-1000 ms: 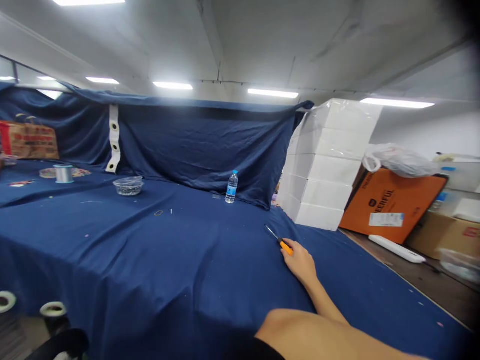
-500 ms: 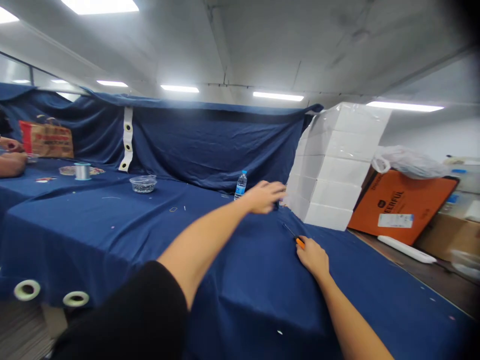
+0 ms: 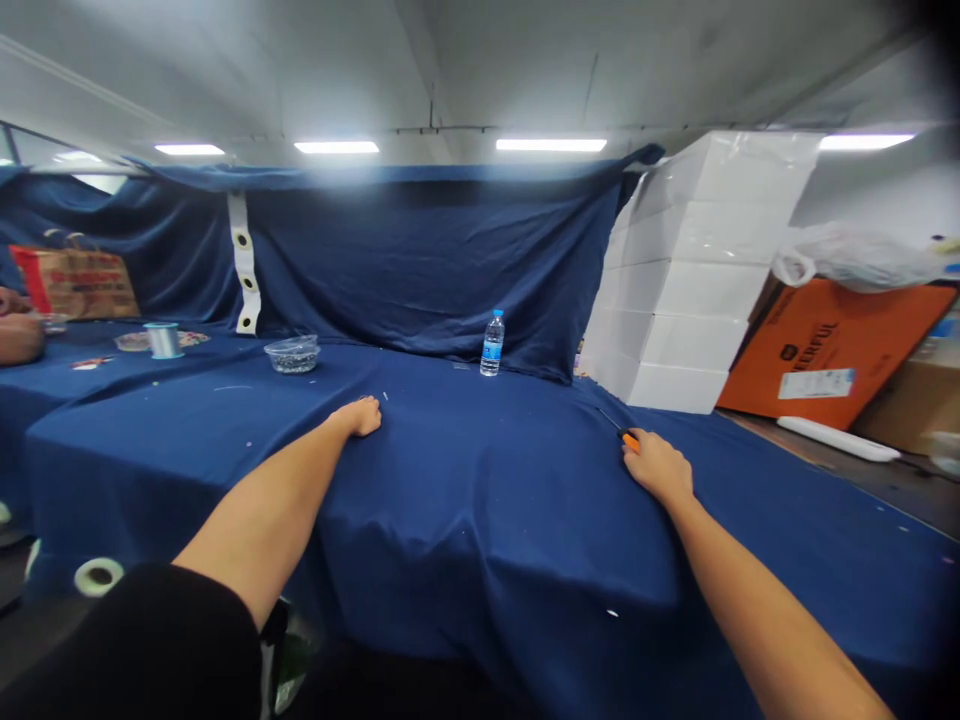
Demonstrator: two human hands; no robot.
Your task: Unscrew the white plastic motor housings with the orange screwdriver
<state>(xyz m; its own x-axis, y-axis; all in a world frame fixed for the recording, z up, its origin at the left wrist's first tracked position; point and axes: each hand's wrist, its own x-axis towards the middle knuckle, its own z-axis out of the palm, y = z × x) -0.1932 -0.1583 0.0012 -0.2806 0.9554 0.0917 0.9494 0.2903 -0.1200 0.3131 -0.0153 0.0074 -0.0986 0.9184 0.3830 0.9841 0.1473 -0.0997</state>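
Presently, the right hand (image 3: 658,467) rests on the blue-draped counter (image 3: 465,480), fingers curled round the orange handle of a screwdriver (image 3: 621,432); the dark shaft points away from the person toward the stack of white boxes (image 3: 697,270). The screwdriver lies low against the cloth at the counter's right side, near that stack.

The left hand (image 3: 361,416) is stretched forward, lying on the cloth near the counter's middle, fingers loosely bent and holding nothing. A few small specks lie on the cloth just beyond it; what they are cannot be told.

Further back, a clear water bottle (image 3: 492,343) with a blue label stands upright against the hanging blue cloth; its label is too small to read. To the left sit a clear plastic bowl (image 3: 292,354) with small dark contents and a spool (image 3: 163,339) of pale thread or wire. At the far left edge another person's hand (image 3: 19,338) rests on the counter, before a brown bag (image 3: 75,282) with red print, illegible.

At right, an orange carton (image 3: 832,350) leans behind the boxes; its lettering reads partly "ERFUL", and it carries a white sticker, unreadable. A plastic bag (image 3: 855,257) lies on top.
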